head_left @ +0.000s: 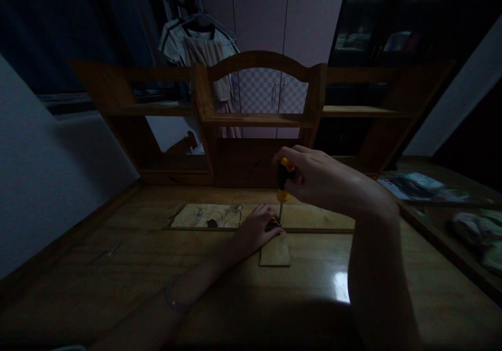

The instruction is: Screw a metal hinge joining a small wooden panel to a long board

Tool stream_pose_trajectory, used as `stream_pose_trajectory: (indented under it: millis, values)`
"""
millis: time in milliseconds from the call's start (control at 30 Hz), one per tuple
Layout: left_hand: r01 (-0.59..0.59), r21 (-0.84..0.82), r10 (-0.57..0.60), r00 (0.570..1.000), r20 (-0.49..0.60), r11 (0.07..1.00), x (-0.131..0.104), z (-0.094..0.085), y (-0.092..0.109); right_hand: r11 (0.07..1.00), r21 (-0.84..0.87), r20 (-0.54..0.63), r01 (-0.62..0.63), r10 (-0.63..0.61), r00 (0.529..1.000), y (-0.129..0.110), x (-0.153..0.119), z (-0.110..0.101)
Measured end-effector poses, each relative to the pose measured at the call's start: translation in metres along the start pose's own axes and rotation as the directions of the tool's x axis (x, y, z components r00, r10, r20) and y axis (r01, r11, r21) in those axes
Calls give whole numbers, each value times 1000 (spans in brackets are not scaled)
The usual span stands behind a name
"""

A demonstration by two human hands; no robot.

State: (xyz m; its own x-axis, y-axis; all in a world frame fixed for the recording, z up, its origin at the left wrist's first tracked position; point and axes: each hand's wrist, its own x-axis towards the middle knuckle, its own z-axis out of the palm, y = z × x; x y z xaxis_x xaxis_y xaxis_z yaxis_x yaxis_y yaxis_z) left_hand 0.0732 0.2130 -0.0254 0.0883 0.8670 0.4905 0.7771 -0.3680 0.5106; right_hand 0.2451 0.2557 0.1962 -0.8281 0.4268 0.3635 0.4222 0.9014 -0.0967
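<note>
My right hand [309,176] grips the yellow and black handle of a screwdriver [283,191] from above. The screwdriver stands nearly upright, its shaft pointing down at a small dark metal piece [273,226]. Beside the shaft, my left hand [257,229] has its fingers curled and pressed around that metal piece, whose exact kind is too dark to tell. Under the hands lies a long, thin wooden board [317,217], stretching left and right. A short wooden piece [275,254] juts from its near edge, at the tip of my left hand.
A wooden shelf unit [259,122] stands along the table's back edge. On the tabletop [157,272] a small thin object [113,248] lies to the left. Papers [415,186] and bundled cloth [476,236] sit at the right. A wall [58,173] borders the left side.
</note>
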Motion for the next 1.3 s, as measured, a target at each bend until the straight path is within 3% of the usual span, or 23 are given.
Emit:
stream_pose_trajectory:
  millis: [233,433,600,833,1033,1300]
  values:
    - [-19,-11,19,1000,-8,1000,0,-1,1,992,-88,-47,-87,83,995,-4,1,-1]
    - [-36,-9,36,999,-11,999,-1,-3,1,1000,-20,-36,-18,17,999,-1,0,-2]
    - [-34,-9,34,999,-15,999,-1,-2,2,988,-111,-78,-105,97,992,-2,3,2]
    - [-18,-5,18,1000,-23,1000,0,-2,4,997,-61,-37,-52,50,998,-4,0,-3]
    - [-22,-9,21,1000,-23,1000,-1,-1,2,985,-131,-86,-108,97,992,-2,2,2]
    - [-12,3,12,999,-34,1000,-1,0,3,995,-84,-78,-48,42,996,0,3,1]
